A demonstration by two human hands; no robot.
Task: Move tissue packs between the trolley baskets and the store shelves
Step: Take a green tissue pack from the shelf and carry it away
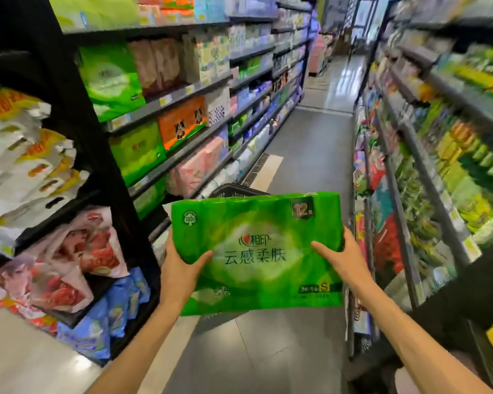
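Both of my hands clamp the same green tissue pack [256, 251], one at each end, and it hangs in the air in front of me above the grey aisle floor [305, 155]. My left hand [180, 268] takes the pack's lower left edge, thumb laid over the printed front and the fingers hidden behind the wrapper. My right hand [342, 257] holds the right edge a little higher, thumb stretched across the front toward the white lettering, the other fingers wrapped round the side and out of sight. The pack lies broad side up between the two grips, tilted slightly toward me, with its "12" badge at the far right corner and the "S" mark at the near right corner; most of its width spans the gap between my thumbs. Just beyond its far edge the rim of a black trolley basket [236, 190] shows, mostly hidden by the pack. To my left stand the store shelves [182, 95], stocked with green, orange and pink tissue packs, and closer still a black rack [103, 155] carries white, red and blue bagged goods. On my right another run of shelving [427, 155] is filled with green and yellow items too blurred to name.
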